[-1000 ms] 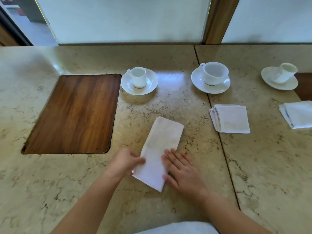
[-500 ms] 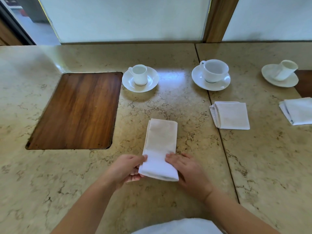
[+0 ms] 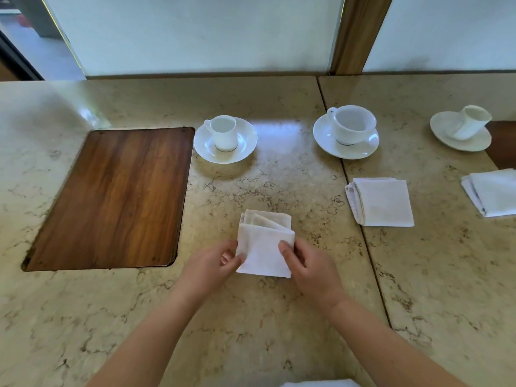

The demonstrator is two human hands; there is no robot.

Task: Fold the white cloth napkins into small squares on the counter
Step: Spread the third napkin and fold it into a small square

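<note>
White napkin [image 3: 264, 247] half-folded | both hands' fingers [image 3: 234, 258] pinch its edges | far-right napkin [image 3: 494, 191] cropped

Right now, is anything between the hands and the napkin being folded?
Nothing visible. The left hand and right hand already pinch the half-folded napkin at its side edges on the counter; cups and finished napkins sit farther off.

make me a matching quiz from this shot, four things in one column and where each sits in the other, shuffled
Things:
1. wooden inset
2. napkin being folded
3. tilted cup
4. finished napkin square

Places:
A. leaning on the far-right saucer
B. lying flat, right of the counter seam
C. set into the counter at left
D. pinched between left hand and right hand

Pairs: 1-C, 2-D, 3-A, 4-B
</note>
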